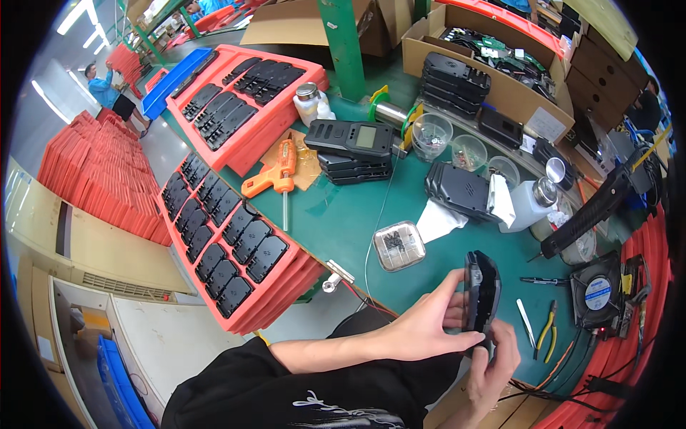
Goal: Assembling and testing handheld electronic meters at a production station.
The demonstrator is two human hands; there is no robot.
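A black plastic device housing stands on edge between my hands, above the near part of the green bench. My left hand grips it from the left, fingers behind it and thumb along its lower edge. My right hand has its fingers closed around the bottom end. The housing's inner side faces right and looks dark; its details cannot be made out. Just beyond my left hand is a small clear tray of tiny dark parts. Tweezers and yellow-handled pliers lie right of my hands.
Red trays of black housings stand stacked at left. An orange glue gun, a handheld device with a screen, a solder wire spool and plastic cups sit farther back. At right are an electric screwdriver and a fan.
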